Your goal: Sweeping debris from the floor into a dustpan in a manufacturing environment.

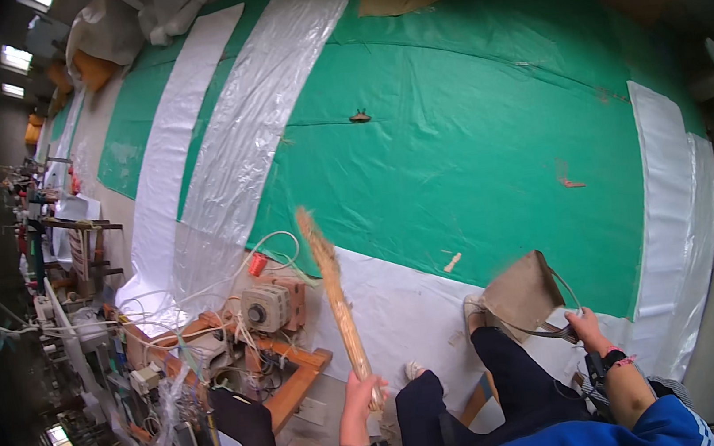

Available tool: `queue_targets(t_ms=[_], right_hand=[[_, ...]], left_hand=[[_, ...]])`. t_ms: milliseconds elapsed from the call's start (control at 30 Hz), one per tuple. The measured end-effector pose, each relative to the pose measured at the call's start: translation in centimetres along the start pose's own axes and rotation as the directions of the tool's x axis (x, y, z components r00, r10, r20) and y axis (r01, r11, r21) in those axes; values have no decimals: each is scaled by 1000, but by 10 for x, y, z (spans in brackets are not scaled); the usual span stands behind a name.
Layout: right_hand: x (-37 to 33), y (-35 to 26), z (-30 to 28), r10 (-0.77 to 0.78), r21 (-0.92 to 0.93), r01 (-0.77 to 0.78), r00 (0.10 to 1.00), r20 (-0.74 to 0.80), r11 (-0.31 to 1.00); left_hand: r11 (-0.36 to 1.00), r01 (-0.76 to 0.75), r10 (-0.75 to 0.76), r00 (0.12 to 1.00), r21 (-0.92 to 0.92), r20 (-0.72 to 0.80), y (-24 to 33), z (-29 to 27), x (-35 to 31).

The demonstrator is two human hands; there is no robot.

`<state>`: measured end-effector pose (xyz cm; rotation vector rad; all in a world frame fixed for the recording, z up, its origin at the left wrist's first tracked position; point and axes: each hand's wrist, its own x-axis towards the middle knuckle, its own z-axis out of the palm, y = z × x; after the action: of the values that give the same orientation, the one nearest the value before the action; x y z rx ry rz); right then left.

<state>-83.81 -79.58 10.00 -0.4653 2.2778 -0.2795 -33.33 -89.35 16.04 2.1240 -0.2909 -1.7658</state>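
Long straw-coloured broom (343, 309): in the left hand (362, 394), fingers closed around its lower end. From the fingers the shaft rises away from the body, tilting slightly left; its frayed, bristly tip lies farthest from the grip, over the edge of the green sheet (487, 118). Contact between tip and sheet cannot be determined.

Brownish-grey dustpan (522, 294): hangs or rests to the left of the right hand (586, 330) and slightly beyond it. The right fingers are closed on its curved handle (547, 332). Whether the pan touches the floor cannot be told. A pale shoe (474, 308) shows just beside the pan's left edge.

Beyond both hands, the green sheet bears loose items: a pale scrap (453, 262) between the broom and the pan, a reddish angled piece (571, 181) ahead of the right fingers, and a small dark object (360, 116) far ahead of the left fingers.

Left of the left fingers stand an orange wooden frame (299, 387) and a motor unit (268, 309), with a red container (257, 264) near the latter. Right of the right fingers, white sheeting (657, 186) runs along the green edge.
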Motion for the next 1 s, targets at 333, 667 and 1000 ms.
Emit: queue_targets(t_ms=[333,667,1000], right_hand=[[19,-24,13,184,261,-166,982,-47,951],[-35,-96,75,440,632,-199,862,-250,749],[-40,-188,104,487,749,-206,856,-175,630]], left_hand=[[972,-230,230,973,56,5,182,-2,136],[994,-97,96,995,42,21,403,-37,369],[840,-169,32,964,516,262,435,20,311]])
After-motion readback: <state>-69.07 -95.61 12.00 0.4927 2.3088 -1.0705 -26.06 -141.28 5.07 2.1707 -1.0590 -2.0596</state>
